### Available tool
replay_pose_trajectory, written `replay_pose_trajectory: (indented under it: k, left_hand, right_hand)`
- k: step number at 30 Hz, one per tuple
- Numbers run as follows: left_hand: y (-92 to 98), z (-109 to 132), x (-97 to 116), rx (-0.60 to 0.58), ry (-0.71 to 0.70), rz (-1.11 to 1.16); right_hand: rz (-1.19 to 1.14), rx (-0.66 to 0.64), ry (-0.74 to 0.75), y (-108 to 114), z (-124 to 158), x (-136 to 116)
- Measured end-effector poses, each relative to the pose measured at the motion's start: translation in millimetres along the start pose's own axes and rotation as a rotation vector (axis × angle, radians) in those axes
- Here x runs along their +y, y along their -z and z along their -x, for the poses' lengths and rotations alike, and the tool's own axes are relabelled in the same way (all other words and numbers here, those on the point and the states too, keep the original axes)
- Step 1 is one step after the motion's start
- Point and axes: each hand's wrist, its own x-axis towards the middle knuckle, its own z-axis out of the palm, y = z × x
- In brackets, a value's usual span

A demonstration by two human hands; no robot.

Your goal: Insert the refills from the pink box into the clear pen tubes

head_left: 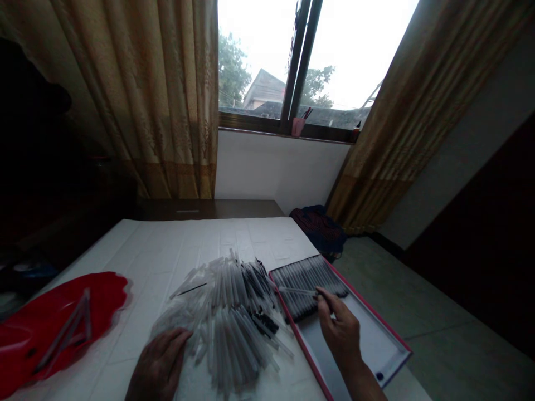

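My right hand [340, 326] pinches a clear pen-like tube [298, 291] by its dark end, over a shallow white tray [371, 328] with a red rim. Rows of similar tubes [309, 273] with dark ends lie side by side in the tray's far part. Left of the tray spreads a loose heap of clear tubes [236, 340], some with black parts. At the heap's near left edge rests my left hand [161, 362], fingers stretched out and touching crumpled clear plastic [175, 314]. I see nothing held in it.
A red scalloped dish [106, 298] with a few clear tubes stands on the white tabletop [150, 239] at left. One dark round spot [379, 376] shows in the tray's near corner. Dark cloth [320, 228] lies beyond the table's right edge. A pink cup [298, 127] sits on the windowsill.
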Motion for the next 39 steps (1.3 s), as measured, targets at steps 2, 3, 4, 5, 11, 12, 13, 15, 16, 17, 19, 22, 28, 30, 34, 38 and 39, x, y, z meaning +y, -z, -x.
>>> replay_pose_trajectory:
  k: [2, 3, 4, 5, 11, 12, 13, 15, 16, 17, 19, 22, 28, 30, 34, 38, 39]
  left_hand:
    - [-0.1, -0.9, 0.1, 0.004, -0.003, 0.009]
    - [0.4, -2.2, 1.3, 0.009, -0.006, 0.016]
    - [1.3, -4.3, 3.5, 0.016, -0.008, 0.026]
    - [2.9, -7.0, 7.0, 0.021, -0.002, 0.042]
    - [12.3, -22.1, 48.9, -0.159, 0.099, 0.289]
    - [11.4, -21.6, 55.8, -0.186, 0.109, 0.343]
    - [9.8, -19.8, 61.5, -0.199, 0.119, 0.392]
    - [5.4, -13.5, 68.6, -0.203, 0.170, 0.455]
    - [3.5, -9.7, 70.0, -0.199, 0.196, 0.468]
    - [2.0, -5.8, 70.2, -0.194, 0.220, 0.472]
    - [1.1, 0.8, 68.2, -0.169, 0.238, 0.470]
    - [2.1, 6.4, 63.3, -0.124, 0.220, 0.462]
    - [0.5, 8.5, 59.2, -0.130, 0.231, 0.471]
    - [0.1, 6.9, 59.2, -0.155, 0.243, 0.482]
    - [1.6, 2.8, 59.9, -0.264, 0.288, 0.538]
    - [1.9, 5.0, 59.4, -0.322, 0.342, 0.583]
    - [1.6, 6.5, 59.2, -0.317, 0.354, 0.588]
  right_hand:
    - [-0.101, 0.069, -0.191, 6.6, 1.3, -8.4]
    - [-0.169, 0.091, -0.281, 8.9, 2.7, -14.3]
    - [-0.249, 0.098, -0.366, 10.1, 4.6, -21.2]
    - [-0.336, 0.088, -0.444, 9.8, 7.1, -28.9]
    - [-0.797, -0.194, -0.788, -19.6, 35.1, -77.1]
    - [-0.838, -0.218, -0.824, -26.3, 40.4, -82.8]
    - [-0.866, -0.236, -0.851, -32.4, 45.3, -87.5]
    - [-0.891, -0.261, -0.879, -42.1, 53.3, -93.8]
    - [-0.893, -0.272, -0.882, -45.5, 56.4, -95.5]
    - [-0.891, -0.286, -0.880, -48.1, 58.9, -96.5]
    - [-0.883, -0.309, -0.876, -51.4, 62.9, -96.9]
    - [-0.884, -0.334, -0.869, -55.0, 69.0, -94.4]
    - [-0.894, -0.384, -0.792, -63.7, 88.8, -76.6]
    - [-0.876, -0.388, -0.764, -65.3, 94.9, -69.3]
    - [-0.848, -0.388, -0.747, -66.0, 100.8, -61.3]
    - [-0.835, -0.393, -0.735, -67.0, 102.1, -60.2]
    - [-0.832, -0.392, -0.733, -67.4, 102.6, -60.0]
